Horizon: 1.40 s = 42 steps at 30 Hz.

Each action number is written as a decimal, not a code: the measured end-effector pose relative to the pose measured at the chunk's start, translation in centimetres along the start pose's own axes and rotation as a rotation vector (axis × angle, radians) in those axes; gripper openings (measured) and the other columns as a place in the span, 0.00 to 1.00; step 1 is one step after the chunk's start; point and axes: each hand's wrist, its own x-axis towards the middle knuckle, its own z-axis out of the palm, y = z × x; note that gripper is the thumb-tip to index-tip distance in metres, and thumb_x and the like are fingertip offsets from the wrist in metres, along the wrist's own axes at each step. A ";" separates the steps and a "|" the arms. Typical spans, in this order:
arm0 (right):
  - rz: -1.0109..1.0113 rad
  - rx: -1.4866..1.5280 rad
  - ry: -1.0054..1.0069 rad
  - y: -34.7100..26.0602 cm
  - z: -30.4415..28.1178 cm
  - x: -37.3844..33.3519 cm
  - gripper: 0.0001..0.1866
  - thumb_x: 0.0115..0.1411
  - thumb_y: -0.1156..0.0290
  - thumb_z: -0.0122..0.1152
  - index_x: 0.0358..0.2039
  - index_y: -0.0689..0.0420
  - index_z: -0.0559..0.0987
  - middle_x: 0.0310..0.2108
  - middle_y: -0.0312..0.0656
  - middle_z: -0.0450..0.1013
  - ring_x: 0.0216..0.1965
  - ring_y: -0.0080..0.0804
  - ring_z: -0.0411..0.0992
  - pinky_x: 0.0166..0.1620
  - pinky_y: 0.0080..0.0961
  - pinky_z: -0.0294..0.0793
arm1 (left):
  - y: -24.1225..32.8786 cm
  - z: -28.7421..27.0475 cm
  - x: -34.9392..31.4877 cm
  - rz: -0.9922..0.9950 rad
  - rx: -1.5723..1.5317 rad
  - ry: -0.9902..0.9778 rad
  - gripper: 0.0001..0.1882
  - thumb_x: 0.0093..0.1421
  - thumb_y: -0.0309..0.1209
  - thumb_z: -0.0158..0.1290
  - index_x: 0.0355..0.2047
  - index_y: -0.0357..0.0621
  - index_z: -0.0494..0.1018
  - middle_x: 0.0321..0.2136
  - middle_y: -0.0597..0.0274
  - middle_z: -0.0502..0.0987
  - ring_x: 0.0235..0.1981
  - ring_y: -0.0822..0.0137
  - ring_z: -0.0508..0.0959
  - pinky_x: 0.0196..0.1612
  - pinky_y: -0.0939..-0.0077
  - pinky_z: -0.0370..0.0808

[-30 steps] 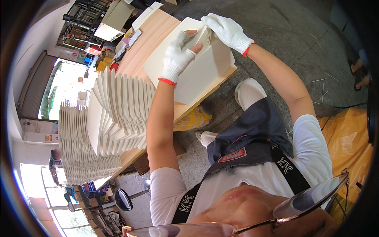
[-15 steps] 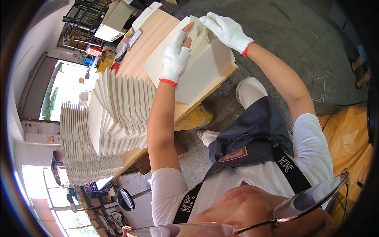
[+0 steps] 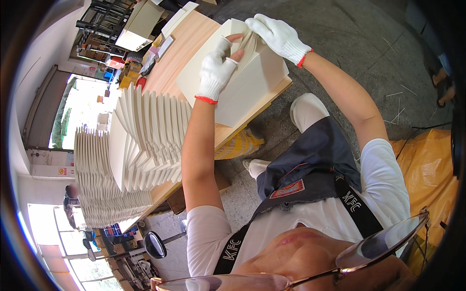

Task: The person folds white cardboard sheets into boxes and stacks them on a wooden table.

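Observation:
A thick stack of cream paper sheets [image 3: 257, 82] lies on the near end of the wooden table. My left hand [image 3: 217, 72], in a white knit glove with bare thumb and index tips, rests on top of the stack. Its thumb and index finger stretch apart against the bent-up sheets. At the far right corner, my right hand [image 3: 277, 39], also gloved, has its fingers wrapped over the sheet edges. Between both hands the upper sheets [image 3: 249, 44] curl up and fan out. My right fingertips are partly hidden behind the paper.
Tall piles of staggered cream sheets [image 3: 150, 140] stand left of my left forearm on the wooden table [image 3: 182, 41]. Farther along it lie small tools and boxes. A yellow bag [image 3: 240, 145] sits below the table edge. Orange sheeting [image 3: 429, 165] hangs at right.
My left thumb and index finger have shifted slightly right toward the curled sheets. The fanned sheets are bunched closer to my right hand, which stays in place.

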 end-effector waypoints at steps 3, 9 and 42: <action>-0.004 -0.024 0.013 -0.3 -0.1 -0.3 0.25 0.68 0.43 0.39 0.36 0.52 0.72 0.29 0.49 0.74 0.35 0.52 0.73 0.38 0.45 0.69 | -0.3 0.5 -0.2 0.107 0.017 0.131 0.17 0.64 0.37 0.52 0.54 0.59 0.74 0.26 0.58 0.77 0.27 0.67 0.76 0.35 0.73 0.73; 0.039 -0.038 -0.034 0.0 -0.2 -0.1 0.24 0.68 0.44 0.40 0.36 0.52 0.72 0.29 0.49 0.74 0.35 0.52 0.73 0.38 0.45 0.69 | 1.4 0.0 -0.3 -0.052 0.192 -0.032 0.16 0.63 0.37 0.52 0.52 0.61 0.75 0.26 0.57 0.78 0.28 0.64 0.79 0.35 0.72 0.73; -0.169 -0.363 -0.077 -0.2 -2.3 -0.1 0.16 0.65 0.52 0.47 0.37 0.51 0.75 0.30 0.45 0.76 0.33 0.47 0.76 0.37 0.43 0.73 | 2.2 0.7 -0.5 0.059 0.226 -0.002 0.16 0.64 0.34 0.52 0.52 0.57 0.75 0.22 0.63 0.73 0.24 0.73 0.73 0.33 0.75 0.72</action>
